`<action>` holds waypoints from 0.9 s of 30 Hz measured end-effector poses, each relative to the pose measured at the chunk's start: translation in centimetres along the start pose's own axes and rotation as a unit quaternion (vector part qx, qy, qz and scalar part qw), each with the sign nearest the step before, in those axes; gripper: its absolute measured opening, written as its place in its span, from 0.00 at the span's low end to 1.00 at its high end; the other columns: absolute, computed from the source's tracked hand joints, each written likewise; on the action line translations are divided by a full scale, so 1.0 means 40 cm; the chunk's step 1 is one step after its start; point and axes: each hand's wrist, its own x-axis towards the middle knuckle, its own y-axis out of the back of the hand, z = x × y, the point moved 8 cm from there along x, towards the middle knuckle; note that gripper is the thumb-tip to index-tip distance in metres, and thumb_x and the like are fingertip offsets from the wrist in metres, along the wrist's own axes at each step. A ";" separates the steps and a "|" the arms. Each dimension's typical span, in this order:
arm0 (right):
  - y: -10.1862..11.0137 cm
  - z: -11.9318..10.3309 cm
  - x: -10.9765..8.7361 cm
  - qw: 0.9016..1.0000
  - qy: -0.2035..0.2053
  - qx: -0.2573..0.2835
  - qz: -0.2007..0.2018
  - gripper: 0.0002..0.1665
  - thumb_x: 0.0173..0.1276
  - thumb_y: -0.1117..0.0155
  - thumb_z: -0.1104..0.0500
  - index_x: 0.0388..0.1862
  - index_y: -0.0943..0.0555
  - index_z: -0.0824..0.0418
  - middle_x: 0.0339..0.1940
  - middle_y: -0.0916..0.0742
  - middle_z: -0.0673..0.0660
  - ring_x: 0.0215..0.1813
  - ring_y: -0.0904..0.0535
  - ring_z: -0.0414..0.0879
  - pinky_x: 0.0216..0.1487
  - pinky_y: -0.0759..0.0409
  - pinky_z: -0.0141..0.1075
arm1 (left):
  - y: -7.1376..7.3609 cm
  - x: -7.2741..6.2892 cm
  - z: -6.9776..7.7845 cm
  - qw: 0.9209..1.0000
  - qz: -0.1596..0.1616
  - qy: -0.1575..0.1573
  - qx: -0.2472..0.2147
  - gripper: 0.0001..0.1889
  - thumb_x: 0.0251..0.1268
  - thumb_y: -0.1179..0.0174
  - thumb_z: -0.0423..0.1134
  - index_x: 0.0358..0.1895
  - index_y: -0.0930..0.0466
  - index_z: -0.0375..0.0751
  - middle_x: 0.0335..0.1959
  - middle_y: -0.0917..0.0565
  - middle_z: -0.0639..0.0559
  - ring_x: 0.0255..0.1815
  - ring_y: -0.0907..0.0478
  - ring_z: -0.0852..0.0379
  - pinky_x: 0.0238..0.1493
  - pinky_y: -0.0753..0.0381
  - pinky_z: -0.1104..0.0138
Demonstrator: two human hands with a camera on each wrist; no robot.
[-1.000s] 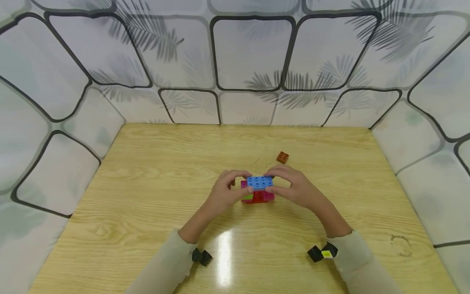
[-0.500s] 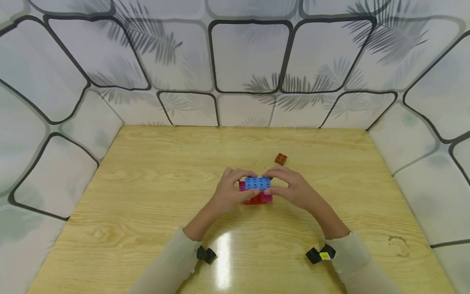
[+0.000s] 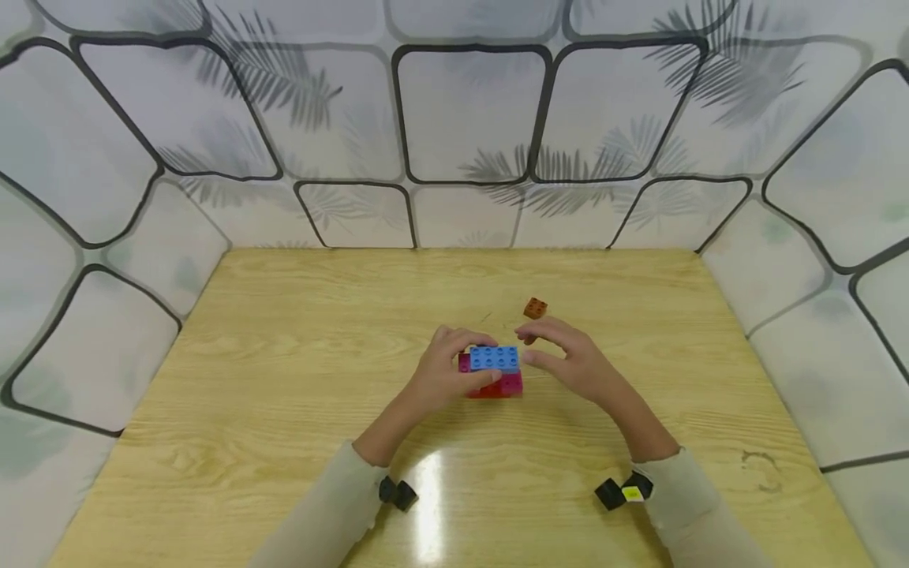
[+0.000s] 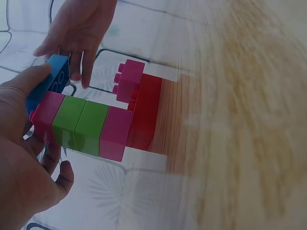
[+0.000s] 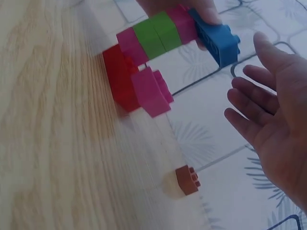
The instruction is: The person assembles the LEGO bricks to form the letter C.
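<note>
My left hand (image 3: 442, 371) pinches a blue toy building brick (image 3: 494, 358) between thumb and fingers. That brick tops a column of pink and green bricks (image 4: 91, 125), and its free end juts out to the right. Under the column lies a long red brick (image 4: 147, 112) on the table, with one pink brick (image 5: 151, 92) on its other end. My right hand (image 3: 574, 364) is just right of the blue brick, apart from it, fingers loosely bent and holding nothing. In the right wrist view its palm faces the stack.
A small orange-brown brick (image 3: 536, 308) lies on the wooden table (image 3: 298, 355) behind the right hand. Patterned white panels (image 3: 469, 110) enclose the table at the back and both sides. Each wrist wears a small black device (image 3: 612, 494).
My right hand has let go of the blue brick and drawn off to the right. The left thumb has slid rightward along the brick's front. The head view has shifted slightly.
</note>
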 end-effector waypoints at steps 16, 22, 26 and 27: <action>0.077 0.223 0.079 0.992 -0.105 -0.059 0.037 0.30 0.73 0.34 0.55 0.69 0.27 0.67 0.64 0.22 0.66 0.63 0.24 0.61 0.66 0.27 0.56 | -0.002 -0.004 -0.015 1.000 -0.005 0.008 -0.021 0.18 0.58 0.27 0.52 0.53 0.17 0.64 0.49 0.19 0.64 0.49 0.38 0.54 0.42 0.32 0.58; 0.069 0.289 0.096 0.988 -0.144 -0.064 -0.011 0.35 0.74 0.36 0.51 0.73 0.31 0.67 0.66 0.24 0.67 0.64 0.26 0.62 0.66 0.27 0.57 | -0.006 -0.003 -0.011 1.000 -0.011 0.012 -0.021 0.19 0.59 0.27 0.53 0.53 0.17 0.65 0.50 0.19 0.64 0.48 0.38 0.53 0.42 0.33 0.58; 0.060 0.306 0.113 0.985 -0.154 -0.074 -0.033 0.37 0.73 0.35 0.50 0.73 0.32 0.68 0.64 0.23 0.68 0.61 0.24 0.62 0.63 0.26 0.56 | -0.001 -0.004 -0.004 1.000 -0.012 0.010 -0.004 0.19 0.59 0.28 0.54 0.53 0.18 0.65 0.51 0.20 0.64 0.50 0.37 0.54 0.45 0.32 0.57; 0.057 0.309 0.118 0.984 -0.154 -0.081 -0.040 0.37 0.73 0.35 0.50 0.73 0.33 0.68 0.63 0.23 0.68 0.61 0.24 0.62 0.63 0.26 0.56 | 0.000 -0.004 -0.004 1.000 -0.013 0.010 0.001 0.19 0.58 0.28 0.55 0.53 0.18 0.65 0.52 0.20 0.64 0.50 0.37 0.54 0.45 0.32 0.57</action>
